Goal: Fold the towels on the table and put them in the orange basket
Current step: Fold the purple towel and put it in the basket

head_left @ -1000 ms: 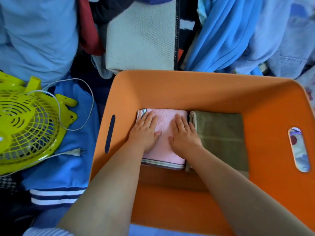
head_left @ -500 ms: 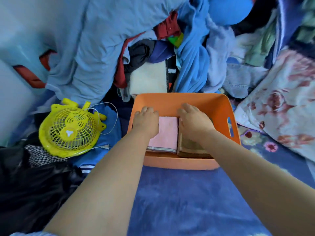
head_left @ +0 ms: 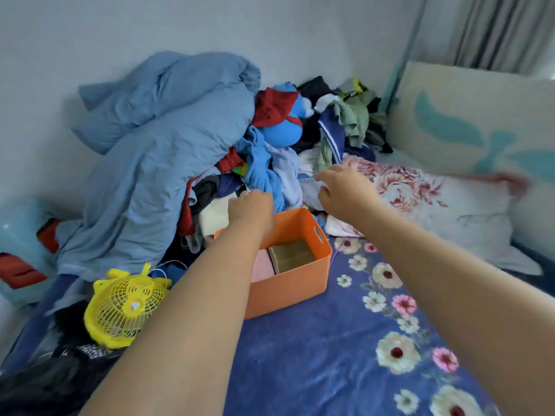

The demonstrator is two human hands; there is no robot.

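Note:
The orange basket (head_left: 294, 277) stands on a blue floral sheet. Inside lie a folded pink towel (head_left: 262, 265) on the left and a folded olive towel (head_left: 292, 257) to its right. My left hand (head_left: 250, 210) hovers above the basket's far left rim, fingers curled loosely, holding nothing. Raised higher and to the right, my right hand (head_left: 342, 190) is over the clothes behind the basket, fingers relaxed and empty. Both forearms stretch in from the bottom of the frame; the left one hides part of the pink towel.
A big heap of clothes and a blue duvet (head_left: 162, 163) rises behind and left of the basket. A yellow fan (head_left: 124, 307) lies at the left. A floral pillow (head_left: 426, 205) sits at the right, against a cushion (head_left: 480, 121).
Both hands have lifted off the towels and out of the basket, rising up and away. The view has pulled back and tilted up, so the basket looks smaller.

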